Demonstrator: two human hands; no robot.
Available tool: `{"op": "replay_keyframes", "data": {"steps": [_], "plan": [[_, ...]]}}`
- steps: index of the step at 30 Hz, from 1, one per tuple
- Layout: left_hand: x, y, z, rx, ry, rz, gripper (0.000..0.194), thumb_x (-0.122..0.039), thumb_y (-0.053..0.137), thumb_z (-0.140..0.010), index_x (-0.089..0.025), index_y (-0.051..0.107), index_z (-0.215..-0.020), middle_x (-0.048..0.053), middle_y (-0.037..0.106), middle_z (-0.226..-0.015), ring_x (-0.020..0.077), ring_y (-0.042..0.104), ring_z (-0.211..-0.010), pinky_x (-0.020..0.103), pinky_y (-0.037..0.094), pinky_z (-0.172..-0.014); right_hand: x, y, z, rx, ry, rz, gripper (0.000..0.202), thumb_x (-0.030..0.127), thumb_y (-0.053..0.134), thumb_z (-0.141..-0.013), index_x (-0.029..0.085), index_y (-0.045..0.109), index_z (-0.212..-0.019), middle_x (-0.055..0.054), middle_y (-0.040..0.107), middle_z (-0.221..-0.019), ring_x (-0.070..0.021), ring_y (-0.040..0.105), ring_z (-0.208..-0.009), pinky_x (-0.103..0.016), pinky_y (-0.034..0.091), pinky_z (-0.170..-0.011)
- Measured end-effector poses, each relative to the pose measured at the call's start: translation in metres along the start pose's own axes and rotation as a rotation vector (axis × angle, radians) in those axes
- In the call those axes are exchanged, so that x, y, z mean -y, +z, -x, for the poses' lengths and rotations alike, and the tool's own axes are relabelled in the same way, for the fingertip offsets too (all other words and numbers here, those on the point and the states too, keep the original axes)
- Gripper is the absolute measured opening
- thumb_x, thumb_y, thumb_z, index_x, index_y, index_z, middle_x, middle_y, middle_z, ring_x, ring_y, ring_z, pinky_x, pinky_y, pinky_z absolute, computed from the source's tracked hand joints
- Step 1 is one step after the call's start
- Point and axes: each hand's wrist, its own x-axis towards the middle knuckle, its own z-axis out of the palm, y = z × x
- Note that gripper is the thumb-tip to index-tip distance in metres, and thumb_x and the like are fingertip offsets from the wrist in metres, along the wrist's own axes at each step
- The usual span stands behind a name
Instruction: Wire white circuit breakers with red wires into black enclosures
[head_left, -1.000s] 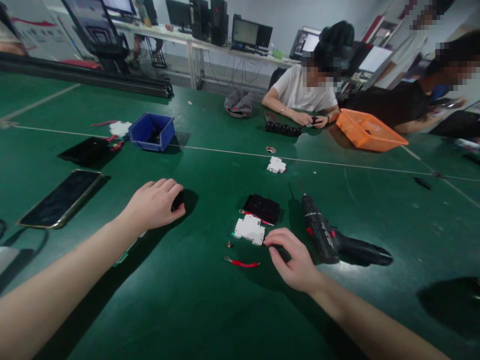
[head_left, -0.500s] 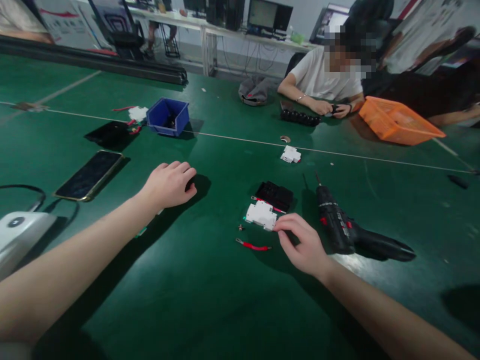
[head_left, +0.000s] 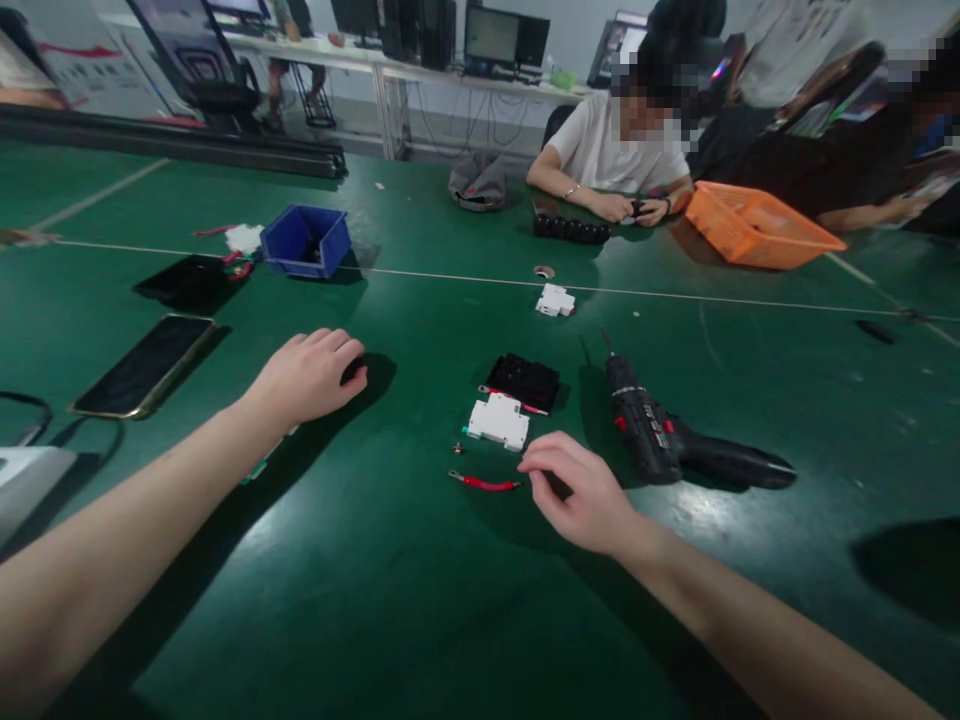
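Note:
My left hand hovers with curled fingers over the green table, right of a phone; whatever its fingers may hold is hidden. Part of a white and green piece shows beside the left forearm. My right hand has its thumb and forefinger bent close together, with no object visible between them. It is nearest to a white module and the right end of a short red cable. A black block lies behind the module, with another red cable between. A small screw lies left of the module.
A black power drill lies on the right. Farther back are a blue bin, a black tray, another white module and an orange basket. A person in a white shirt sits across the table.
The view has shifted, moving the table items leftward in the picture. My right hand has come away from the white module and is now slightly nearer me. My left hand keeps its curled pose.

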Motion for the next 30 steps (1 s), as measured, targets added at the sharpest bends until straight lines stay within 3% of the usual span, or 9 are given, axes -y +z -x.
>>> {"op": "replay_keyframes", "data": {"steps": [7,13,19,25,30], "plan": [[0.0,-0.004,0.001,0.038,-0.024,0.06,0.032,-0.039,0.043,-0.095,-0.019,0.066,-0.101,0.014,0.067,-0.1,0.0313,0.063,-0.096,0.045,0.05,-0.079,0.002,-0.001,-0.001,-0.017,0.068,-0.066,0.022,0.007,0.056,-0.089,0.022,0.065,-0.103,-0.008,0.067,-0.097,-0.0205,0.067,-0.087,-0.035,0.057,-0.073],[-0.001,-0.004,0.001,0.007,-0.023,0.043,0.03,-0.039,0.044,-0.094,-0.019,0.066,-0.099,0.013,0.067,-0.098,0.0303,0.065,-0.096,0.042,0.049,-0.079,0.006,0.003,-0.003,-0.05,-0.011,-0.041,0.019,0.009,0.055,-0.09,0.021,0.065,-0.099,-0.008,0.067,-0.096,-0.0201,0.067,-0.087,-0.034,0.057,-0.073],[-0.005,-0.006,0.002,-0.019,-0.002,-0.042,0.03,-0.038,0.042,-0.094,-0.019,0.065,-0.1,0.012,0.067,-0.097,0.0298,0.065,-0.095,0.04,0.049,-0.077,0.016,0.014,-0.001,-0.064,-0.22,0.093,0.017,0.009,0.054,-0.088,0.02,0.064,-0.096,-0.008,0.07,-0.091,-0.0196,0.067,-0.083,-0.034,0.056,-0.073],[-0.007,-0.009,0.0,-0.009,-0.011,-0.055,0.029,-0.036,0.042,-0.094,-0.019,0.065,-0.101,0.012,0.067,-0.097,0.0293,0.065,-0.094,0.04,0.049,-0.076,0.028,0.024,0.004,0.022,-0.491,0.161,0.018,0.009,0.054,-0.084,0.02,0.062,-0.095,-0.005,0.07,-0.084,-0.0164,0.063,-0.072,-0.03,0.049,-0.062],[-0.005,-0.007,0.001,0.003,-0.009,-0.057,0.028,-0.036,0.041,-0.095,-0.02,0.064,-0.1,0.011,0.067,-0.095,0.0288,0.064,-0.094,0.04,0.049,-0.077,0.028,0.026,0.006,0.106,-0.563,0.121,0.016,0.011,0.058,-0.084,0.02,0.06,-0.097,-0.003,0.07,-0.084,-0.0153,0.064,-0.075,-0.029,0.048,-0.062]]}}
